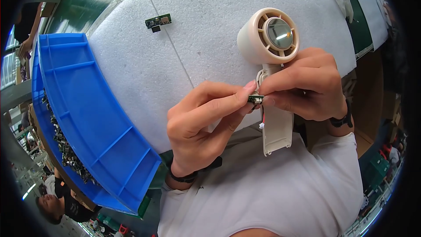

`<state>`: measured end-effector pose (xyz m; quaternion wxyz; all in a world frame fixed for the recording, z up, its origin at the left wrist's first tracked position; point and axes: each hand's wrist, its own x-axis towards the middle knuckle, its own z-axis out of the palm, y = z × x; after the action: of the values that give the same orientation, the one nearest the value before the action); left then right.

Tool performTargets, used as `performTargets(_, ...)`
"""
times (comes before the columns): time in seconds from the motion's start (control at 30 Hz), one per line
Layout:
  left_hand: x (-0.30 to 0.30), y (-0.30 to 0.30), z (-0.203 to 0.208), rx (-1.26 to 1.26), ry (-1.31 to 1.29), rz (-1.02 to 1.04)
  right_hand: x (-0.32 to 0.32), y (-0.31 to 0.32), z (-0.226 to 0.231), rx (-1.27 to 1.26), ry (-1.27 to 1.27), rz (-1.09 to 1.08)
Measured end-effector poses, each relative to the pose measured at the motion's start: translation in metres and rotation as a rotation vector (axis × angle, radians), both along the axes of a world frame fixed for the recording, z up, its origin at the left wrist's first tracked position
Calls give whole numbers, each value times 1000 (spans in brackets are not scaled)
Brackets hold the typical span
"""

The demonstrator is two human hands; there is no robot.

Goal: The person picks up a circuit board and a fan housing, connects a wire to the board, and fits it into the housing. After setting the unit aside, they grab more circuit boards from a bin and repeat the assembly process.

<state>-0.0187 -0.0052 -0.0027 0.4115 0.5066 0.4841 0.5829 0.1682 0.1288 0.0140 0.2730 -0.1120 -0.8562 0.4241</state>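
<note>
In front of me is a cream handheld fan with a round slotted head and a silvery disc at its centre. Its handle is an open shell pointing toward me. Over the handle, my left hand pinches a small green circuit board between thumb and fingers. My right hand is closed at the board's right end; whatever its fingertips pinch is hidden. Pale wires loop near the fan's neck. A small white plug on a thin red and dark lead hangs below the board.
Another green circuit board lies on the white foam sheet at the far left. A blue plastic bin stands at left, with many small boards beyond its inner wall. A person is at lower left; a cardboard box is at right.
</note>
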Motion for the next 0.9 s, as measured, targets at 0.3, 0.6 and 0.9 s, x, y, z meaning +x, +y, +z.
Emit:
performTargets(0.3,6,0,-4,86,159,130,-9,-4,-13,146,81,-103)
performTargets(0.6,1,-5,-2,46,79,89,0,-13,12,223,23,-89)
performTargets(0.9,5,-2,-2,34,40,135,-6,-18,6,293,43,-127)
